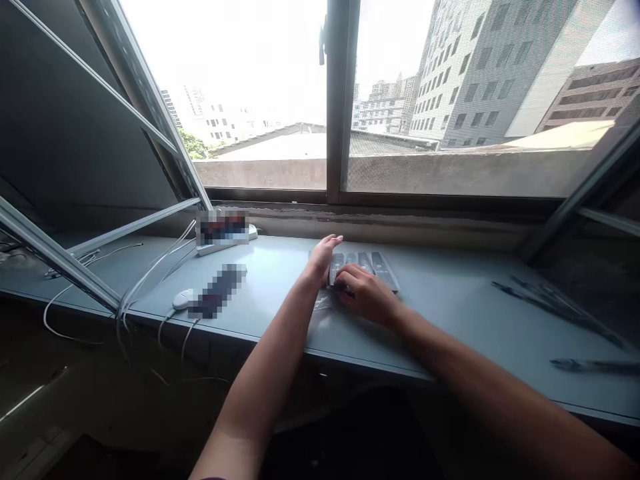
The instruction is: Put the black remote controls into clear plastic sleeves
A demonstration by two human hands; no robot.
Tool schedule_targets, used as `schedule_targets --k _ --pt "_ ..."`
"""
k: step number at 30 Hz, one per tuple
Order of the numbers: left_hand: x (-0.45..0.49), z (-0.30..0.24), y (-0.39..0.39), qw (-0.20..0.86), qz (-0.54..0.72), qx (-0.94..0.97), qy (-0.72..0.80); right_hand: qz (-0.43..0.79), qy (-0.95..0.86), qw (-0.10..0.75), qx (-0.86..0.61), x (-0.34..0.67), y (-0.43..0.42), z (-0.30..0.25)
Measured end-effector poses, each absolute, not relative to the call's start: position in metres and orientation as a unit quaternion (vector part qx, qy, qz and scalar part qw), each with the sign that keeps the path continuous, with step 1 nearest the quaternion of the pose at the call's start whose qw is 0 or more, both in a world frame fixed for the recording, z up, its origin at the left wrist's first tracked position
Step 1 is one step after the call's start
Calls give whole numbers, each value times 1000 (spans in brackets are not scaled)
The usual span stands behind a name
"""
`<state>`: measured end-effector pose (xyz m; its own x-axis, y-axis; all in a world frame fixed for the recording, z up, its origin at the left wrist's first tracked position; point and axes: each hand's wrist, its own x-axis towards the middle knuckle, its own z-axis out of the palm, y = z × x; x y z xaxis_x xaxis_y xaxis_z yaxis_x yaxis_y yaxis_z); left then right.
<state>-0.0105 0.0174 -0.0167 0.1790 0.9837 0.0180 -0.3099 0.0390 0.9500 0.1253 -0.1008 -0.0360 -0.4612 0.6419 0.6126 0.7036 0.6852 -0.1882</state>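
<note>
1. Nearest, on the smooth pale-blue desk (460, 293), I see the bare right hand (364, 292), curled over a small dark object (345, 289); whether it grasps this, I cannot tell.
2. Just beyond, the bare left hand (321, 259), fingers outstretched and released, borders the flat grey rectangular case (384, 267) on the desk; its markings are illegible to me.
3. Farther left: white plastic block (253, 232), partly pixelated.
4. Farthest: dark metal-framed window (343, 100).

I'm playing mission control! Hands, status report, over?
Left hand open, left of tray. Right hand curled at its near side; grip hidden. Slim dark objects lie apart, rightward.
</note>
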Motion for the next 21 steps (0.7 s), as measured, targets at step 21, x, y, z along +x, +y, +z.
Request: schedule_targets --k 21 --pt "-112 -29 -10 275 460 706 464 29 -869 346 -352 126 -107 -38"
